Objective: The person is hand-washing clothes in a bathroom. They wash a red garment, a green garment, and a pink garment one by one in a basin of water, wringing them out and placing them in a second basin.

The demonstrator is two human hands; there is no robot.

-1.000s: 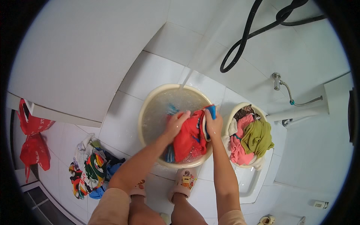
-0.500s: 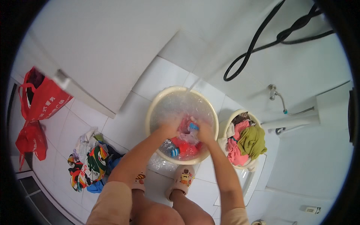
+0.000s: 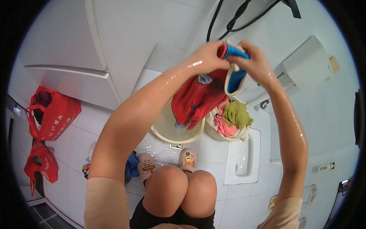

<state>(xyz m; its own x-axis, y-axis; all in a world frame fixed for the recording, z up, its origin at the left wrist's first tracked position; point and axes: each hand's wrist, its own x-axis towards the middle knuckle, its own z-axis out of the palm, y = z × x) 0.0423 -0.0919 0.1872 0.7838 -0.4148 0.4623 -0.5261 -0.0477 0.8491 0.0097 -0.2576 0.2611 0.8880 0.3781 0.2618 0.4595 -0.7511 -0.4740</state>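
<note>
A wet red garment (image 3: 198,95) with blue ribbed trim hangs from my raised hands, its lower end over the cream basin (image 3: 176,141). My left hand (image 3: 209,57) is closed on its upper edge. My right hand (image 3: 254,65) grips the blue part beside it, fingers bent around the ribbing. A cream-edged blue piece (image 3: 235,81) dangles under the right hand; whether it belongs to the same garment I cannot tell. Water glistens on both my forearms. The garment hides much of the basin's inside.
Right of the basin stands a tub of clothes with an olive cloth (image 3: 237,114) and pink ones. Behind it a squat toilet (image 3: 244,160) is set in the floor. Blue clothing (image 3: 132,165) lies left of my feet. Red bags (image 3: 57,112) stand far left. A black hose (image 3: 238,17) hangs ahead.
Both hands have risen out of the basin's water, lifting the red garment up and forward. The view has shifted, and more of my legs and the squat toilet now show.
</note>
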